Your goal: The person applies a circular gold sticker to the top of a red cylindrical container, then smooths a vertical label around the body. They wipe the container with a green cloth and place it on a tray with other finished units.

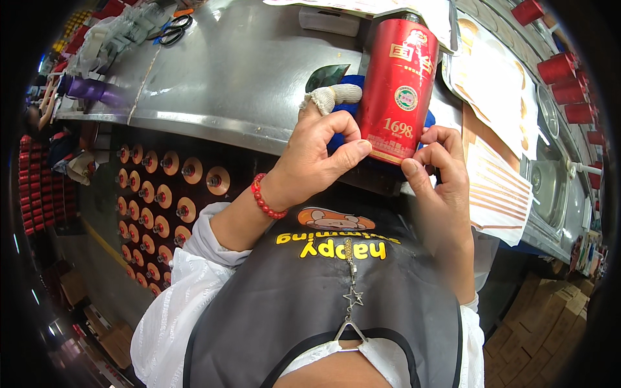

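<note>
A red bottle (381,84) with gold print and a small round sticker lies before me, its neck pointing away and its base toward me. Beneath it shows a blue support (339,123) on the metal table. My left hand (330,139) is closed at the lower left of the bottle, its thumb pressed to the base edge. Off-white cloth covers (330,97) wrap some of its fingers, and a red bead bracelet circles the wrist. My right hand (443,165) has its fingers curled, with thumb and fingertips against the lower right edge of the bottle.
Paper sheets with strips (495,187) lie at the right, near a metal sink (550,187). Black-handled scissors (176,30) rest at the far left of the steel table (220,71). Below stand rows of round-collared bottles (169,161). Cartons (537,323) are stacked at lower right.
</note>
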Action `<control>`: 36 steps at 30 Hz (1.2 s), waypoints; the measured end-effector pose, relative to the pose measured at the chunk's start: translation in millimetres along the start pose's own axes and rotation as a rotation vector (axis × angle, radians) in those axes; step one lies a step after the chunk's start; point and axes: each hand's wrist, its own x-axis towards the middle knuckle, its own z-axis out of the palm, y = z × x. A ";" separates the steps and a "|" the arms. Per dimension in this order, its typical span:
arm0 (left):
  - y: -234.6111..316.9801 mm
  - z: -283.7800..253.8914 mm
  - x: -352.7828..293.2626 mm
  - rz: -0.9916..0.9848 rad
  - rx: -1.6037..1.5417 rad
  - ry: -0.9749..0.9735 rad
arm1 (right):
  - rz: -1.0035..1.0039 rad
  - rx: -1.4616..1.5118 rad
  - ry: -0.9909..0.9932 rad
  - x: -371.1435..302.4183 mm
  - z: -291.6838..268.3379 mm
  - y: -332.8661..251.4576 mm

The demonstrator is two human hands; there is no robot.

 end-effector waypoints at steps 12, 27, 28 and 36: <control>-14.7 -1.2 -6.1 -0.129 -0.212 -0.051 | 0.058 0.021 -0.028 -0.1 0.0 2.7; -37.0 4.8 -24.2 -0.120 0.007 0.144 | 0.095 0.018 -0.066 0.6 0.7 5.7; -35.4 6.7 -30.6 -0.082 0.216 0.294 | 0.094 0.013 -0.070 0.5 0.2 6.2; -23.4 29.4 -58.1 0.213 0.122 0.301 | 0.054 0.019 -0.088 0.5 -1.5 11.9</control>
